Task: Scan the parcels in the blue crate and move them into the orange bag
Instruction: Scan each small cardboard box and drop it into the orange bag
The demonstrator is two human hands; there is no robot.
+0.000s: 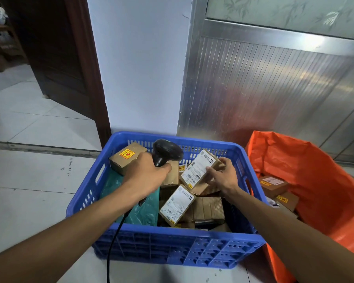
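While the left hand (146,173) wraps its fingers tightly round the grip of a black barcode scanner (165,152), the right hand (223,176) clasps a brown parcel (200,172) with a white label, thumb on the label face and fingers curled round its far edge, tilted just above the heap. Both work over the blue crate (172,248), which stands on a floor of pale tiles (29,180) marked with a few dark scuffs. Inside the crate lie more cardboard parcels, one with a white label (177,205) near the middle, one with a yellow-and-red sticker (127,157) at the far left, and a green plastic mailer (145,207) along the left side. A black cable (114,237) trails from the scanner over the near rim. Touching the crate's right side, the orange bag (315,180) sags open with several boxes already in it. Behind stand a white pillar (139,64), a dark wooden door (55,48) and a ribbed metal panel (264,88).
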